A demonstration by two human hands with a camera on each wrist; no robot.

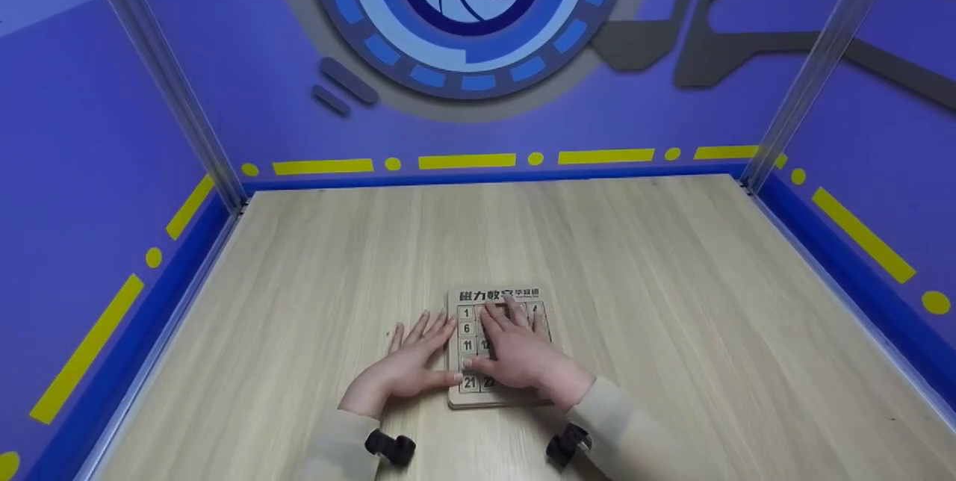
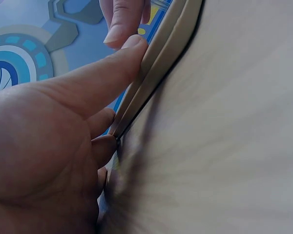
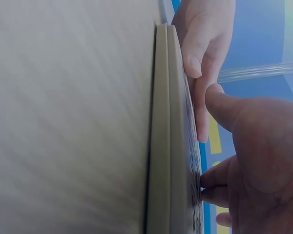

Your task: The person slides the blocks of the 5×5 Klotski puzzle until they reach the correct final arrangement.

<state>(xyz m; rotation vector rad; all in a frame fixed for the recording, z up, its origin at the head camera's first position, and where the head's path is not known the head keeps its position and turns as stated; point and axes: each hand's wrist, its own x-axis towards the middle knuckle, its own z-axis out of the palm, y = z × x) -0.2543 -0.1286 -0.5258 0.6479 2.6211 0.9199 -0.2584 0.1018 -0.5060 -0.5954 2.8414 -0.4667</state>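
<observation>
A wooden number sliding puzzle (image 1: 478, 398) lies flat on the table, with printed characters along its top and numbered tiles such as 1, 6, 11 and 21 showing. Beside its left edge rests my left hand (image 1: 403, 370), fingers spread and fairly straight. The thumb touches the lower left rim, also seen in the left wrist view. My right hand (image 1: 523, 355) lies over the tiles with its fingers extended, hiding much of the middle and right columns. In the right wrist view, fingertips of the right hand (image 3: 266, 156) touch the puzzle's face, and its two-layered side (image 3: 168, 122) shows.
The light wood-grain table (image 1: 635, 264) extends around the puzzle. Blue-purple printed panels (image 1: 224, 78) enclose its back and sides, with metal posts (image 1: 168, 70) at the corners. A black band (image 1: 390, 447) sits on the left wrist and another (image 1: 569, 445) on the right.
</observation>
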